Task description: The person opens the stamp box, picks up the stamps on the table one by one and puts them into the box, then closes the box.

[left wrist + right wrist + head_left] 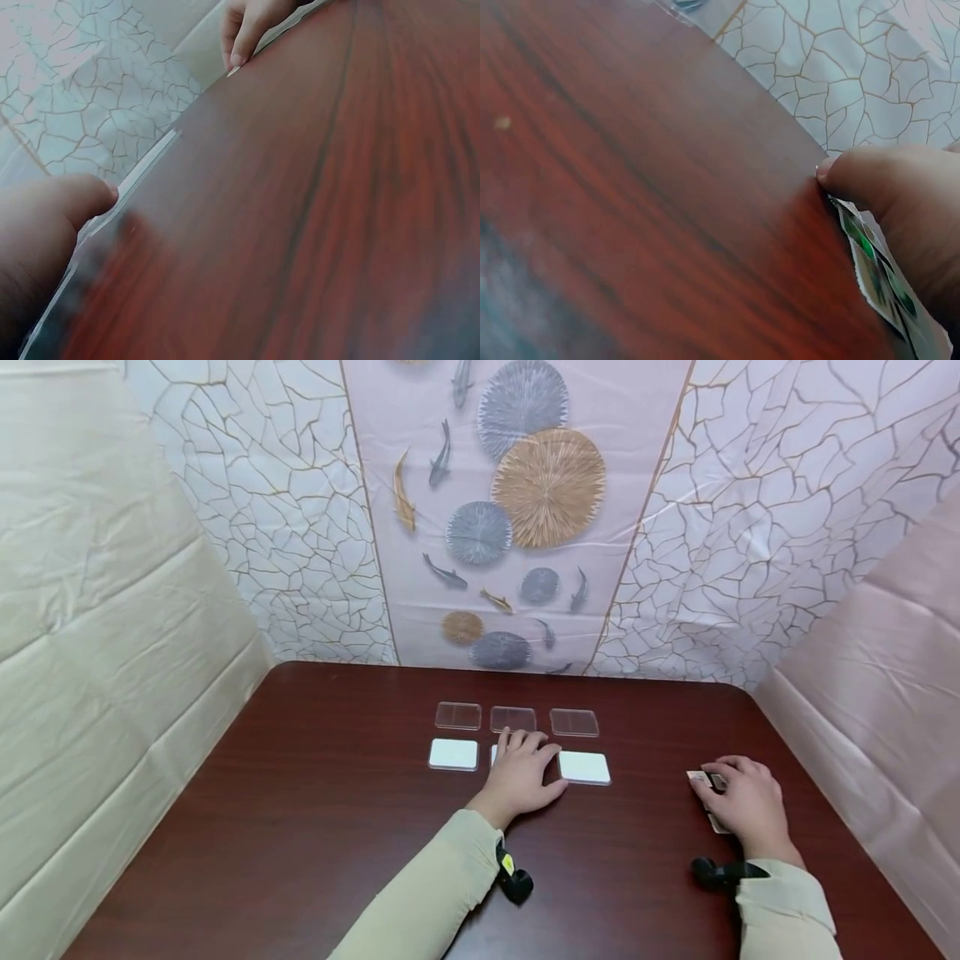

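Note:
My left hand is spread over the middle of three shallow clear boxes with white faces, hiding most of the middle white box. Its thumb lies near the lower left corner of the right white box; in the left wrist view the thumb is by a clear edge. Left of the hand lies another white box. On the right, my right hand pinches from above at a small stack of printed cards, mostly hidden by the palm. Green patches show on the cards in the right wrist view.
Behind the white boxes, three clear lids lie in a row: left lid, middle lid, right lid. All rest on a dark red wooden table. Patterned cloth hangs behind the table, with plain cloth at both sides.

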The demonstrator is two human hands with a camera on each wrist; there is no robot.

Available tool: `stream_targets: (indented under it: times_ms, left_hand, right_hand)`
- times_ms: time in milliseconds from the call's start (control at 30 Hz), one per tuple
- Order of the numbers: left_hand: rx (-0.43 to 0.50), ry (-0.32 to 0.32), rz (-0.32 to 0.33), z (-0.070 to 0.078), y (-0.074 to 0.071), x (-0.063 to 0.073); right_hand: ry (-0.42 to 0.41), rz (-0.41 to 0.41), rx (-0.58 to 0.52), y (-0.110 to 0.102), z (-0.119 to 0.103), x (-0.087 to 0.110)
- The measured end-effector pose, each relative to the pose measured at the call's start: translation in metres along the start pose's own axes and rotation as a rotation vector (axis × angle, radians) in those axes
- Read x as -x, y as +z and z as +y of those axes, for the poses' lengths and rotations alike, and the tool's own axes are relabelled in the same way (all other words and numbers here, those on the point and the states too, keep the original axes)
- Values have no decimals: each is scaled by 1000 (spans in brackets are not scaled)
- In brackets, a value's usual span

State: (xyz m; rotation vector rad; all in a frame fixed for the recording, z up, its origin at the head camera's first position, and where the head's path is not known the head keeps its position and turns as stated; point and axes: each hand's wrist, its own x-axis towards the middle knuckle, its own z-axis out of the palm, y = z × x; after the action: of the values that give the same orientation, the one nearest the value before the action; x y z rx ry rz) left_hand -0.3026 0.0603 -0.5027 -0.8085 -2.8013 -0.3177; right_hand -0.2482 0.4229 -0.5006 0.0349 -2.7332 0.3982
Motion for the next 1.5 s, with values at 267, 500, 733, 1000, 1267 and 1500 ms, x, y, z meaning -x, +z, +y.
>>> stream_targets:
  times_ms: [267,500,733,1000,1267,1500]
  left_hand:
    - [-37,-25,-12,6,2,-1]
    - [-22,-40,-15,5,4,-2]
    - [-19,-39,-11,5,4,-1]
    - [-6,-41,3,6,4,0]
    - [-5,-48,-7,8,4,-2]
    - [-11,-42,-5,10,4,-2]
  right_hand:
    - [-7,37,-73,3,-3,-2]
    - [-87,101,-84,3,-11,-8]
    - [-122,222,-132,15,-41,-21]
    - [-139,228,-278,43,-92,-37]
    - [-53,175,-463,58,-133,-39]
    - [35,29,-502,64,-150,-38]
